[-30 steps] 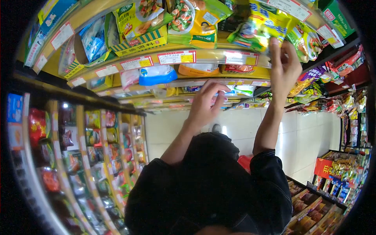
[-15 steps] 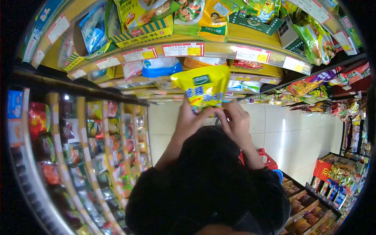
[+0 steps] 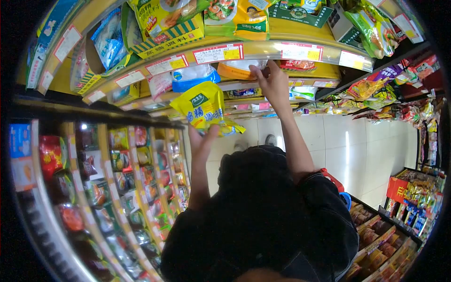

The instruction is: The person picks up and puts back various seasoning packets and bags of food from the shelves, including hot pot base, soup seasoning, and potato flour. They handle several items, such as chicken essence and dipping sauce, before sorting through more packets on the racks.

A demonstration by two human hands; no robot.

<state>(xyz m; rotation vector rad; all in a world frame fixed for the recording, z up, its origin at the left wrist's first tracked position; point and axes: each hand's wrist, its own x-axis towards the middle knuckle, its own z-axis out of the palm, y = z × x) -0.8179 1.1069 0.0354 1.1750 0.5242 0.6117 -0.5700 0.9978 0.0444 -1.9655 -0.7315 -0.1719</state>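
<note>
A yellow bag of chicken-flavoured seasoning with blue lettering and a green logo is held up in my left hand, the thumb across its lower front. My right hand reaches into the shelf below the front price rail. Its thumb and fingers are apart at the right end of an orange-and-white bag; the fingertips are partly in shadow. Beside that bag, to the left, lies a blue-and-white bag. A red packet sits just right of my right hand.
Above, a shelf with a price-tag rail carries boxed seasoning packets. Racks of packaged goods line the left side, and hanging snack packets the right. A red basket is at my right side, over the tiled floor.
My right hand has let go of the yellow bag and moved up to the shelf. The left hand has shifted left with the bag, which now tilts.
</note>
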